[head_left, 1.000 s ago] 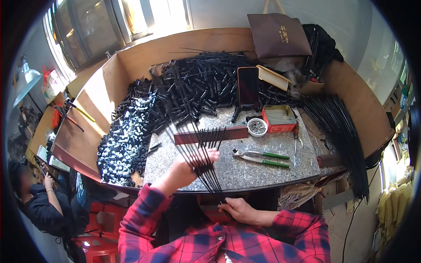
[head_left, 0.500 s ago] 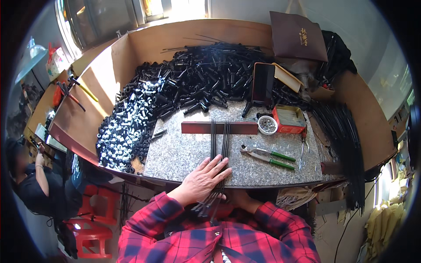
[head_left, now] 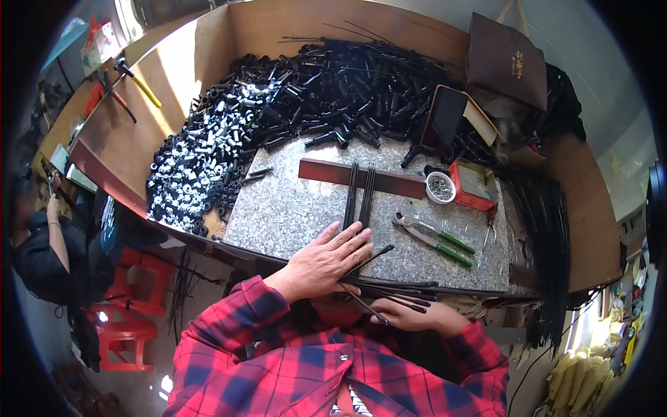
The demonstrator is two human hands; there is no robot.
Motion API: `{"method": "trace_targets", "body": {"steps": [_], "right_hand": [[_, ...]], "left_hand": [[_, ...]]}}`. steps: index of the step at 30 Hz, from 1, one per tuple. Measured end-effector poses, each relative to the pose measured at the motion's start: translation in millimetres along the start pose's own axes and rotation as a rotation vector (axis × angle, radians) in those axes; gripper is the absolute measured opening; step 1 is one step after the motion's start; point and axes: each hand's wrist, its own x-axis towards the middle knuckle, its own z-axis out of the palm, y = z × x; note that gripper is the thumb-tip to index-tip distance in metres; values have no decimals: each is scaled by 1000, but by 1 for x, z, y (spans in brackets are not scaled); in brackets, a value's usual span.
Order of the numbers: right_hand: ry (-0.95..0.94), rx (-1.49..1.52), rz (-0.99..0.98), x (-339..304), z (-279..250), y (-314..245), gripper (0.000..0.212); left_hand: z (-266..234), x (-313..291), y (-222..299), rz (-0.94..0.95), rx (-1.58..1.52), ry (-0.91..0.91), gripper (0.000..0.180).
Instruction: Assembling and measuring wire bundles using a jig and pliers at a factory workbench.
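Two bundles of thin black rods [head_left: 366, 198] lie across a dark red bar [head_left: 323, 172] on a speckled grey slab [head_left: 278, 215]. My left hand [head_left: 328, 257] rests flat on the bundles near the slab's front edge, fingers stretched out. The near ends of the rods fan out to the right, past the edge. Just below them my right hand [head_left: 403, 316] has its fingers curled against these ends; its fingertips are partly hidden under the rods. Green-handled pliers [head_left: 438, 240] lie to the right of the bundles.
Small black tubes [head_left: 361, 97] pile up behind and left of the slab. A white cup [head_left: 440, 187] of small metal bits, a red box [head_left: 474, 184] and a phone [head_left: 445, 118] stand at right. Long black rods [head_left: 538, 229] hang over the right edge. Another person [head_left: 55, 243] sits left.
My right hand has come out from below the table edge, and the rods' near ends now splay rightward instead of pointing down. My left hand stays on the bundles. The view has tilted.
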Motion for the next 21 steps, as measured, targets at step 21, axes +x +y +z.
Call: {"method": "trace_targets", "body": {"steps": [21], "right_hand": [[723,-751,-225,149,-173,-9,32]], "left_hand": [[1,-10,-3,-29,-67,33,100]]}}
